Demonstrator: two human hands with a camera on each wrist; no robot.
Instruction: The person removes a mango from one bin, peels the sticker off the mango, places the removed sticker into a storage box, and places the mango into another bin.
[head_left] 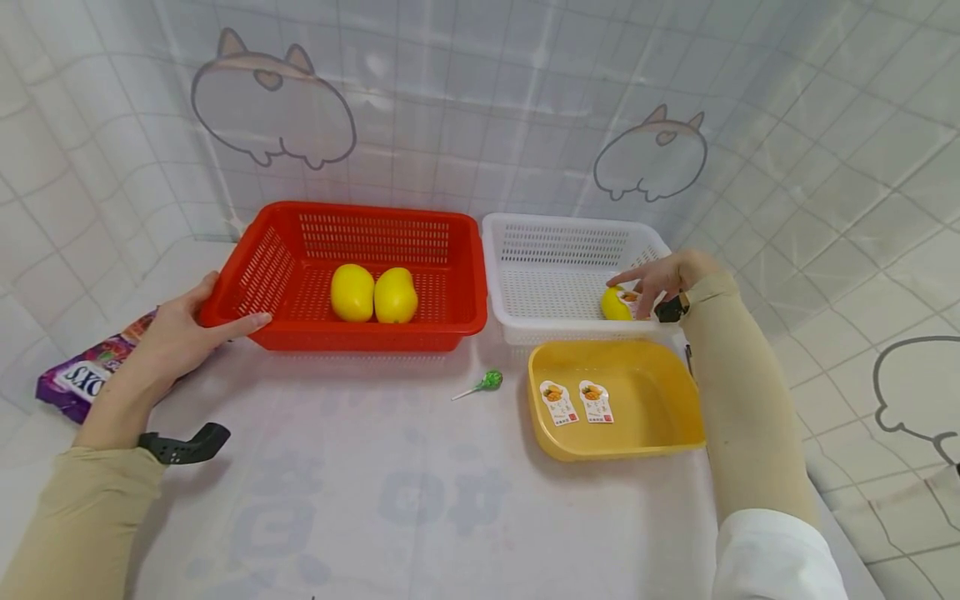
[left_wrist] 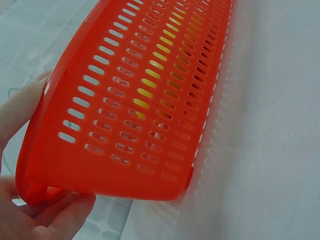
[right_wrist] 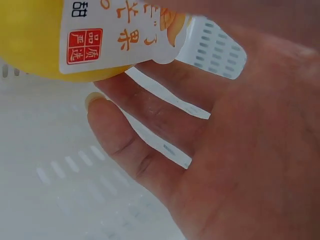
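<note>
My left hand (head_left: 180, 337) grips the near left corner of the red basket (head_left: 360, 337), its thumb over the rim and its fingers round the outside. Side by side in that basket lie two yellow mangoes (head_left: 352, 293). My right hand (head_left: 663, 277) reaches into the white basket (head_left: 555, 329) and holds a labelled mango (head_left: 615, 305) at its near right corner. On that mango's side, the right wrist view shows a white label (right_wrist: 125, 35) with printed characters. Two fingers (right_wrist: 115, 125) spread below the mango, and the little finger stands apart from it.
A yellow basin (head_left: 645, 417) stands in front of the white basket, with two mango stickers (head_left: 557, 402) on its left part. Between the baskets' near sides lies a green lollipop (head_left: 491, 381). A purple snack bag (head_left: 82, 375) is partly behind my left forearm. Curtains enclose the table.
</note>
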